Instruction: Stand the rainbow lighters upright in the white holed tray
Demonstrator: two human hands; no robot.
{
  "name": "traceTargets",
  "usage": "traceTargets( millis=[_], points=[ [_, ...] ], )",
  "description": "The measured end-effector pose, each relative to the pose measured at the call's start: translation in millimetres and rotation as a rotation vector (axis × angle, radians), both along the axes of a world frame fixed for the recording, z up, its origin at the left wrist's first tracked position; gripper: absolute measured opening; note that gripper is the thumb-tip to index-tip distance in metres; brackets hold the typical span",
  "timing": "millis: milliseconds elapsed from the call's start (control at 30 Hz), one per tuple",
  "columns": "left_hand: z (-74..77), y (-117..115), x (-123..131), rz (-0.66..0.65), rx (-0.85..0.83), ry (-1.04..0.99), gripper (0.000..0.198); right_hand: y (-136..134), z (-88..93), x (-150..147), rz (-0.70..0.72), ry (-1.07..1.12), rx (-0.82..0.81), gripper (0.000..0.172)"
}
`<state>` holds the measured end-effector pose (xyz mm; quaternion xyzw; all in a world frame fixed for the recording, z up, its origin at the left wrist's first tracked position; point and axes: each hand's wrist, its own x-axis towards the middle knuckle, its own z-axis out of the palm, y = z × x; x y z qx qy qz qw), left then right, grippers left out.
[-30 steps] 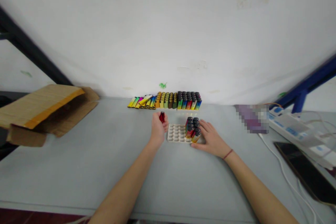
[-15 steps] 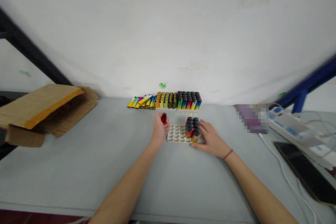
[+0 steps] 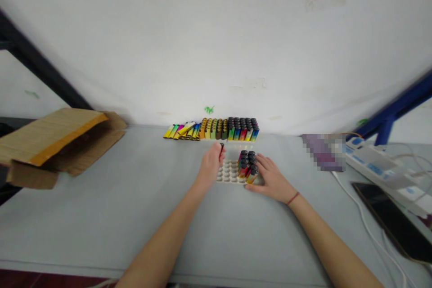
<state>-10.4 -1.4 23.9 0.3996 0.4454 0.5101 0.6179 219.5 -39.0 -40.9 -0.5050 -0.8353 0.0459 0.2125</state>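
A pale wall (image 3: 216,54) rises behind a grey table (image 3: 135,229). At the foot of the wall, three groups sit side by side: loose lighters lying flat (image 3: 175,131) on the left, upright gold-topped lighters (image 3: 213,129) in the middle, and upright black-topped lighters (image 3: 243,129) on the right. Nearer, a white tray (image 3: 228,175) with round recesses rests on the table; black-topped lighters (image 3: 248,164) stand in its right portion. The left hand (image 3: 209,163) is above the left end of the tray, fingers curled and pinching a dark red lighter (image 3: 221,150), which is clear of the recesses. The right hand (image 3: 274,181) rests at the right end of the tray, thumb spread from the fingers; fingertip contact with the standing lighters cannot be confirmed. A cardboard box (image 3: 57,137) lies far left; a phone (image 3: 391,220) and a power strip (image 3: 374,168) lie far right
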Motion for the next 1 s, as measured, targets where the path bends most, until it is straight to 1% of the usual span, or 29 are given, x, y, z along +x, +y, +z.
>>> traceTargets(
  millis=[100,233,300,400,500,667,800,1000],
  points=[
    [2.0,-8,-1,-0.128,0.280,0.189,0.022,0,1.1,0,0.000,0.000,-0.001,0.086],
    [16.8,-13,-6,-0.232,0.555,0.392,0.017,-1,3.0,-1,0.003,-0.017,-0.020,0.086],
    [23.9,-11,-10,-0.277,0.635,0.447,0.017,-1,2.9,0,0.005,-0.014,-0.024,0.087],
    [28.8,-8,-15,-0.382,0.636,0.513,0.017,0,1.7,0,0.003,-0.007,-0.021,0.087],
    [27.5,-7,-18,-0.449,0.621,0.545,0.016,0,0.4,0,0.004,-0.008,-0.013,0.088],
    [20.3,-8,-14,-0.480,0.618,0.585,0.014,0,-0.3,0,-0.004,-0.020,-0.014,0.089],
    [17.0,-10,-11,-0.499,0.600,0.570,0.015,0,-0.2,0,-0.005,-0.020,-0.018,0.088],
    [12.4,-9,-13,-0.468,0.621,0.623,0.018,0,-0.3,0,-0.001,-0.015,-0.015,0.088]
  ],
)
